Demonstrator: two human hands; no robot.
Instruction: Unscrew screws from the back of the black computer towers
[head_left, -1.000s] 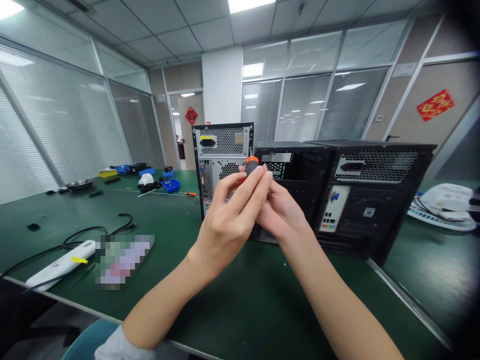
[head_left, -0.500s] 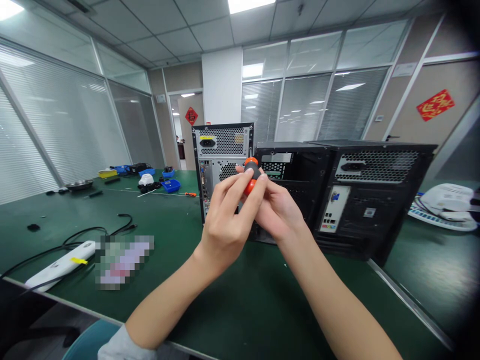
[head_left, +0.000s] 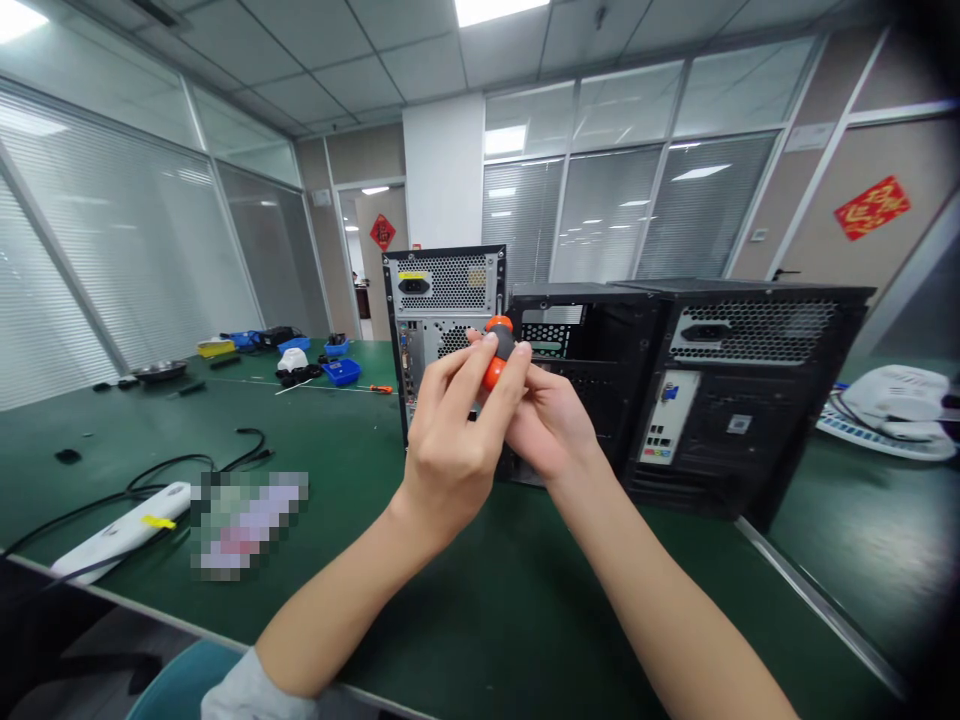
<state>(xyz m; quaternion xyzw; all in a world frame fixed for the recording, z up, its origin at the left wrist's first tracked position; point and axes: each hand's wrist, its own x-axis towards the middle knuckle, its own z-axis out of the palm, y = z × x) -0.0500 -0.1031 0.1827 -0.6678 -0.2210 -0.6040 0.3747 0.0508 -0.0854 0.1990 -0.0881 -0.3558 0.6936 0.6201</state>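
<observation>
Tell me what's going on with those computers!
A person is holding a screwdriver up to the back of the left case, near its right edge. The left hand grips the handle, with the right hand close against it. Whether the tip touches anything is too small to tell. The middle case and right case stand beside it on the table.

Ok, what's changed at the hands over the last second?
The left hand has dropped slightly and its fingers have spread, baring more of the screwdriver's handle, including its lower orange end. Nothing was visibly let go: the left hand still grips it, the right hand close beside. The silver-backed computer case and white power strip stayed put.
</observation>
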